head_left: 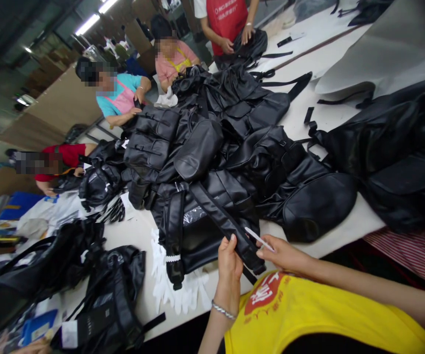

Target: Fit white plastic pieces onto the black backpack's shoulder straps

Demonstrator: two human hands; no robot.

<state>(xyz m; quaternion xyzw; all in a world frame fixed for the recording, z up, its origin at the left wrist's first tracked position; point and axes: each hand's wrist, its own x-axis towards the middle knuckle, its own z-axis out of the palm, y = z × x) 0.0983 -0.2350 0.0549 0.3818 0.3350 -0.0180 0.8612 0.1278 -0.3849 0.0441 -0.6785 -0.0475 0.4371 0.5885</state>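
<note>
A black leather-look backpack (212,246) lies in front of me with its straps upward. My left hand (229,260) is closed on the lower part of one shoulder strap (221,211), thumb on top. In my right hand (280,253) is a slim white stick-like piece (256,237), pinched so that it points up and left; I cannot tell exactly what it is. The right fingertips are close beside the strap's lower end. Around the other shoulder strap (175,221) sits a narrow white band (173,258).
Black backpacks (201,147) are heaped across the white table (341,236). White gloves (183,295) lie by its front edge. More bags (112,290) are at the left, one with a black tag. Several co-workers handle bags on the far side, one in a red apron (227,22).
</note>
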